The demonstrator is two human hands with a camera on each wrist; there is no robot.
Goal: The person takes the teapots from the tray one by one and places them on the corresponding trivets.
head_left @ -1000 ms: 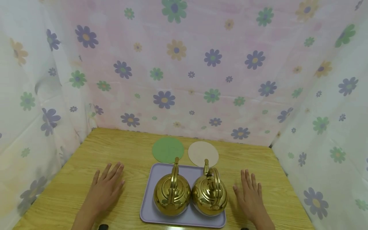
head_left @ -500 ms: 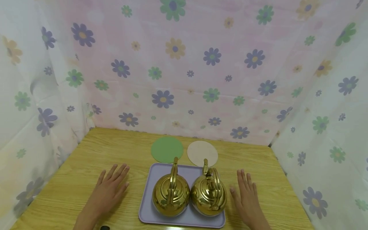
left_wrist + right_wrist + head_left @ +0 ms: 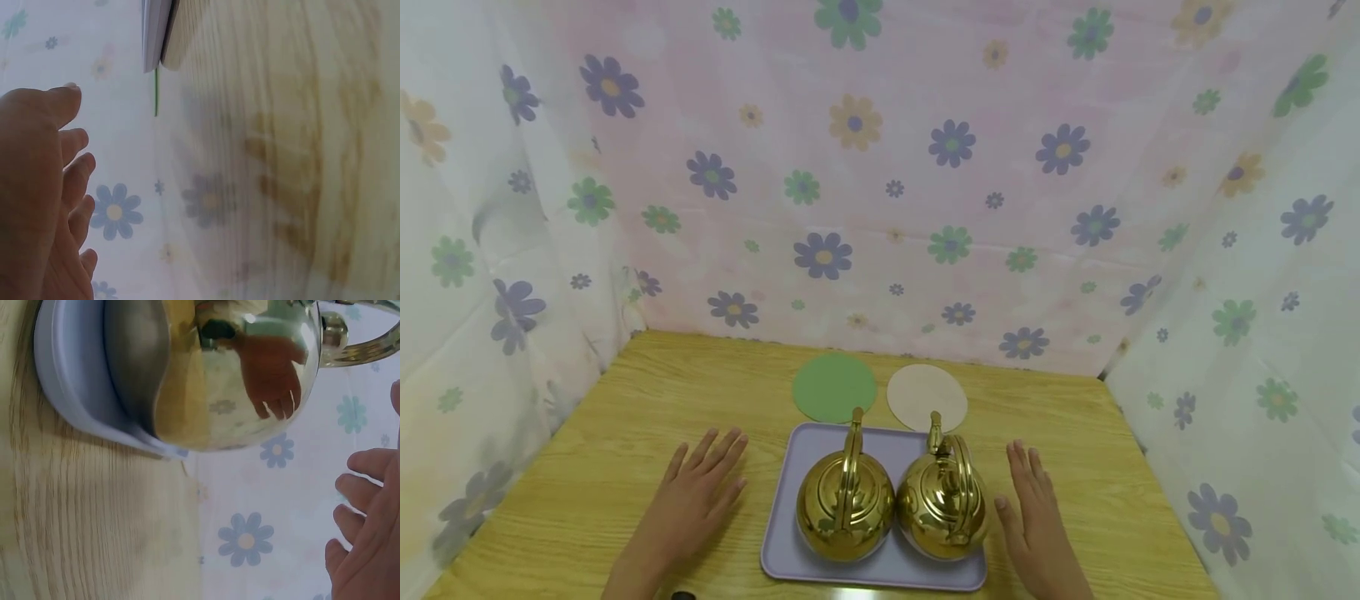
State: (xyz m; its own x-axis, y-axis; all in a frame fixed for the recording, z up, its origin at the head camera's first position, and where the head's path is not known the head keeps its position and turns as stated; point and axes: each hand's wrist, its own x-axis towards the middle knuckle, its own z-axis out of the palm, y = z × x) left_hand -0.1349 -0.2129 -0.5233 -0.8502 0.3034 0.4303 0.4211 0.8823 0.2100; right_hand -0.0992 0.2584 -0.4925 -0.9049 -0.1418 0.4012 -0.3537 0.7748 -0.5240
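Note:
Two shiny gold teapots stand side by side on a lavender tray [image 3: 816,567]. The left teapot [image 3: 846,508] has its spout and arched handle in line, pointing away; the right teapot [image 3: 942,510] has its handle turned slightly. My left hand [image 3: 688,502], fingers extended, is over the table left of the tray, holding nothing. My right hand [image 3: 1036,525] is beside the right teapot with straight fingers and a gap to it. In the right wrist view that hand [image 3: 370,525] is reflected in the polished teapot [image 3: 244,381].
Behind the tray lie a green round mat [image 3: 834,387] and a beige round mat [image 3: 927,397] on the wooden table [image 3: 610,467]. Flower-printed curtains [image 3: 880,167] enclose the back and both sides. A small dark object [image 3: 683,595] shows at the bottom edge near the left wrist.
Both hands have moved inward toward the tray, the left one rightward and the right one leftward. The teapots, tray and mats stay in place.

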